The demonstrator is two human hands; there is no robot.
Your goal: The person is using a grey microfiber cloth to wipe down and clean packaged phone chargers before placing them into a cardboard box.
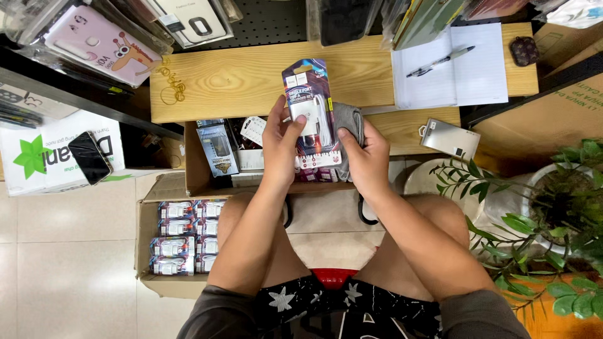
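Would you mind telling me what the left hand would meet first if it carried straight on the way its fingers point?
Probably the wooden shelf: the left hand, holding the charger pack, points toward it, though depth is unclear.

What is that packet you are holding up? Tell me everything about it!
The charger packet is a tall card with blue, purple and red print and a clear plastic bubble over a white charger and coiled cable. It stands upright above the wooden shelf. The left hand grips its left edge; the right hand presses a grey cloth against its right side.
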